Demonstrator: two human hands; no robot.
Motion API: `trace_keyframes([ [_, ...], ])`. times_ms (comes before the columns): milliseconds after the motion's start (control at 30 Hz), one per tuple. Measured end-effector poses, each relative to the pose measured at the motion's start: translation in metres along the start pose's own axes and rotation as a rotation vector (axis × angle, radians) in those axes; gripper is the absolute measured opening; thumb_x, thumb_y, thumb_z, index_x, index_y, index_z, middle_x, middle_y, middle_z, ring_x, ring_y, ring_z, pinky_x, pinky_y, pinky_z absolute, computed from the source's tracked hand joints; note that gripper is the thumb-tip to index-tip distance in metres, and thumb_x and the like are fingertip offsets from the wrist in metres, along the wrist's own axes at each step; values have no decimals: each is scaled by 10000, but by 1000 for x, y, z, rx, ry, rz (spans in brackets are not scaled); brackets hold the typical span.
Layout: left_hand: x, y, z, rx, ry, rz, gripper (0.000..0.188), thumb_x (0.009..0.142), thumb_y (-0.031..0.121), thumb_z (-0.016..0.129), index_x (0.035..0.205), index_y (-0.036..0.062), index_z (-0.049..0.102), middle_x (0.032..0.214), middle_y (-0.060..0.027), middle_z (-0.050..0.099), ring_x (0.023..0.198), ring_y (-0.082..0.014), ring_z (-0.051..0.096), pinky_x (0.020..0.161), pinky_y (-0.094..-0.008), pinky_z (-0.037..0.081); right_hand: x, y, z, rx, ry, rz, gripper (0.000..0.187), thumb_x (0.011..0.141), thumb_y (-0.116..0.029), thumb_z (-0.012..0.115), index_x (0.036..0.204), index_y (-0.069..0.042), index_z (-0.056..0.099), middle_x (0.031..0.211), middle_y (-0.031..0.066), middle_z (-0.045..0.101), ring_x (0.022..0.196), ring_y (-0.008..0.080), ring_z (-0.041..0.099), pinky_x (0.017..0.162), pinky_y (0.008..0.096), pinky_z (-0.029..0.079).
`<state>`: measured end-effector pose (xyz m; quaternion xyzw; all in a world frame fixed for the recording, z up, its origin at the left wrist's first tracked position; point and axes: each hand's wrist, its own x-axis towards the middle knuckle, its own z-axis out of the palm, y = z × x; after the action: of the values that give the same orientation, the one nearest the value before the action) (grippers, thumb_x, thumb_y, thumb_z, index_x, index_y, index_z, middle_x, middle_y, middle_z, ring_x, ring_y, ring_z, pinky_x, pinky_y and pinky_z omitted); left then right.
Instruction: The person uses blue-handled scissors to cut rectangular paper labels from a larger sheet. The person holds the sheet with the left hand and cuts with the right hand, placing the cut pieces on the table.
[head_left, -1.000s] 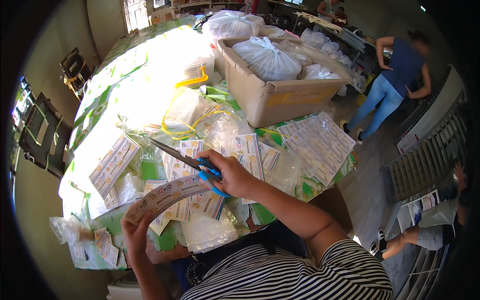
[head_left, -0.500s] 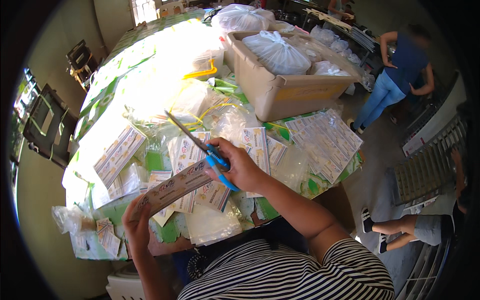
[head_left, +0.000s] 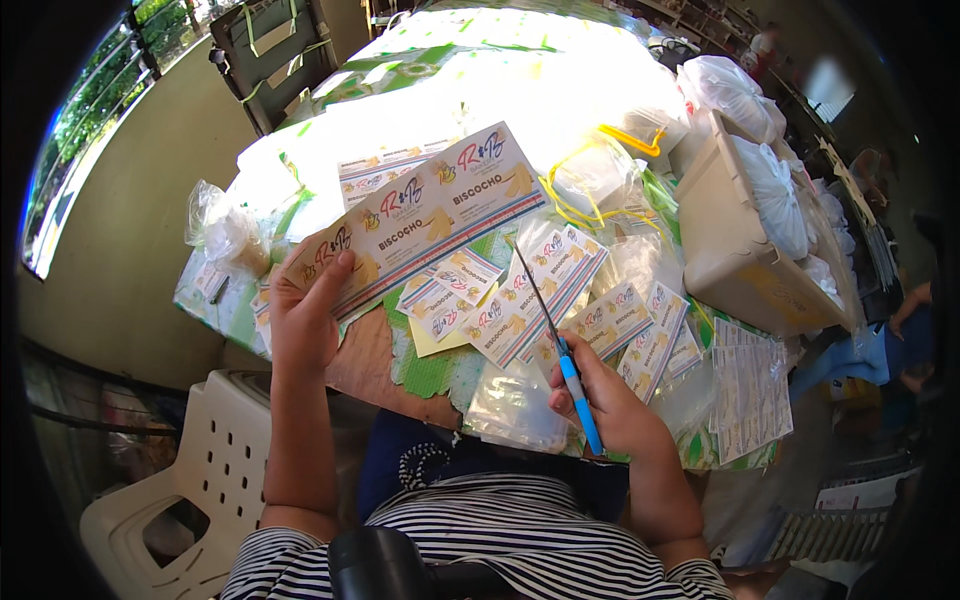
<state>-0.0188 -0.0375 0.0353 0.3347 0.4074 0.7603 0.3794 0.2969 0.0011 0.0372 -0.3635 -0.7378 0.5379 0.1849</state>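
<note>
Bench: sunlit bench (head_left: 440, 375), littered with cut labels and clear bags.
Left hand: left hand (head_left: 305, 315) grasping the label strip (head_left: 425, 215) at its near end, raised above the bench.
Right hand: right hand (head_left: 610, 405) clenched round blue-handled scissors (head_left: 560, 345).
Handling: strip probably light and floppy; best pinched at an edge.

Left hand (head_left: 305, 320) holds printed label strip (head_left: 425, 215); right hand (head_left: 610, 405) grips blue-handled scissors (head_left: 560, 345)

Printed label sheet (head_left: 425, 215): long white card strip, repeated coloured logos with striped lower edge, held raised and tilted above surface, lower-left end pinched in left hand (head_left: 305, 320). Scissors (head_left: 560, 350): blue handles, thin metal blades shut, tip pointing up-left over loose labels, handles in right hand (head_left: 610, 405).
</note>
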Motion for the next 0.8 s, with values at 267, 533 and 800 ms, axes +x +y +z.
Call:
trace_keyframes([
  [267, -8, 14, 14, 185, -71, -27, 251, 871, 35, 656, 1101, -59, 618, 978, -110, 683, 850, -127, 651, 743, -259, 542, 18, -23, 19, 46, -142, -28, 635, 940, -301, 596, 1414, -9, 292, 933, 60, 515, 842, 131, 499, 795, 269, 436],
  [533, -15, 13, 18, 247, -129, -56, 239, 872, 41, 663, 1086, -60, 624, 951, -91, 686, 842, -107, 641, 736, -241, 534, 25, -23, 25, 168, -109, -38, 631, 950, -301, 578, 1449, -48, 286, 963, 32, 506, 874, 101, 477, 820, 242, 415],
  [800, -18, 13, 14, 273, -113, -19, 254, 869, 35, 667, 1102, -58, 625, 942, -82, 689, 839, -90, 625, 736, -224, 517, 24, -24, 25, 224, -155, -66, 730, 939, -421, 553, 1482, -52, 234, 996, 40, 494, 888, 110, 443, 814, 237, 395],
])
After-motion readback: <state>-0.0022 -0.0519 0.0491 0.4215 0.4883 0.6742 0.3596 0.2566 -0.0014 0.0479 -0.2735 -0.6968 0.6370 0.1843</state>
